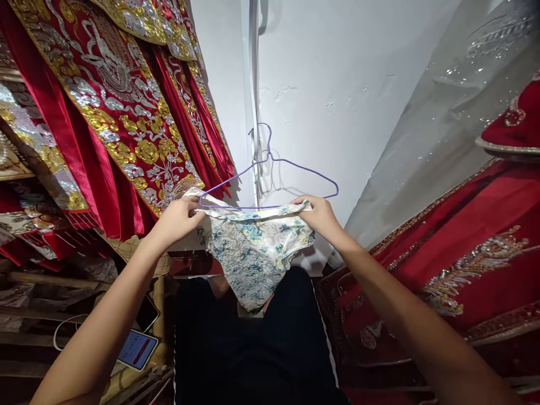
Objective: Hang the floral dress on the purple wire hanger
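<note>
A pale floral fabric piece (253, 253), white with blue and yellow flowers, hangs over the lower bar of a purple wire hanger (295, 166). My left hand (181, 219) pinches the fabric and the hanger's left end. My right hand (320, 216) grips the fabric's right corner at the hanger's bar. The hanger's hook points up in front of the white wall (337, 84). The cloth's lower point dangles over my dark trousers (253, 349).
Red garments with gold and silver embroidery (118, 112) hang at the left. More red embroidered cloth (464, 253) lies at the right under a clear plastic cover (442, 124). A phone with a lit screen (137, 349) and a white cable rest on a bamboo stand lower left.
</note>
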{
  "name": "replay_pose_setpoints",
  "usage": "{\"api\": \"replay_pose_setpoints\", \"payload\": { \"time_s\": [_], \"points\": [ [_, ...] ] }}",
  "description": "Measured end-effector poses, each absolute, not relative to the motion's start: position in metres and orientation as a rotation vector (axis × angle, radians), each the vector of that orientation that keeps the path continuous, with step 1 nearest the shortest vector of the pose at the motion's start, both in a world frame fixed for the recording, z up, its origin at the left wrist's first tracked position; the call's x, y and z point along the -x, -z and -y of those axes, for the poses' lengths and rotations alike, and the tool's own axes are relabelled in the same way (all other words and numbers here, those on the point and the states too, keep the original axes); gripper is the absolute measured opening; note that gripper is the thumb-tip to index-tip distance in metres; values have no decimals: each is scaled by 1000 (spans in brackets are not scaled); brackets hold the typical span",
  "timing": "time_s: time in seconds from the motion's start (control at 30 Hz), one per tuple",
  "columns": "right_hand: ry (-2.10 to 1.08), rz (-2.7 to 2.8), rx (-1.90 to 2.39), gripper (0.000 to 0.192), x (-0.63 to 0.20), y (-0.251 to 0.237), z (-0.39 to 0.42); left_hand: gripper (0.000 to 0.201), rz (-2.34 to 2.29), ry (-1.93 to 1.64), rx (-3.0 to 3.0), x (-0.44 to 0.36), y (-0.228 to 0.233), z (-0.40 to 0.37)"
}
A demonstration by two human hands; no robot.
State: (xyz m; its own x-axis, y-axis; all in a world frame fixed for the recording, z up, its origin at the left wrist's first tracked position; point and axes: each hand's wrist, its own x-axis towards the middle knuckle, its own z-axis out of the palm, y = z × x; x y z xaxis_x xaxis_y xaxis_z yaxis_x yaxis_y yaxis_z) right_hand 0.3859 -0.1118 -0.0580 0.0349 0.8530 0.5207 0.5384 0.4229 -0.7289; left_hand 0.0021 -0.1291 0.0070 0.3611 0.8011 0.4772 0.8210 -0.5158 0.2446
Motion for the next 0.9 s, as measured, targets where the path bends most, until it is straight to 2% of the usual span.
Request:
{"api": "replay_pose_setpoints", "payload": {
  "time_s": [0.13, 0.23, 0.43, 0.5, 0.57, 0.63, 0.73, 0.83, 0.9],
  "points": [
    [-492, 1661, 1192, 22, -374, 57, 121, 19, 1304, 992, 2597, -14, -26, 122],
    [-553, 1700, 1151, 26, -366, 55, 132, 13, 1092, 893, 2718, -36, -37, 103],
    [-447, 1702, 1104, 54, -377, 50, 151, 49, 1109, 1042, 2699, -66, -31, 65],
    [-309, 1554, 1110, 70, -393, 47, 153, 50, 1101, 1022, 2691, -66, -27, 60],
    [-220, 1412, 1123, 76, -412, 42, 150, 43, 1082, 1017, 2666, -63, -26, 59],
    [-253, 1371, 1170, 62, -432, 33, 144, 37, 1052, 1051, 2629, -59, -27, 59],
    [-525, 1390, 1220, 34, -451, 11, 133, 25, 1068, 1176, 2545, -52, -30, 56],
    [-862, 1456, 1100, 36, -444, -9, 127, 19, 1267, 1354, 2497, -45, -30, 48],
    [-786, 1487, 1068, 40, -427, -6, 128, 28, 1444, 1440, 2601, -44, -27, 43]
  ]
}}
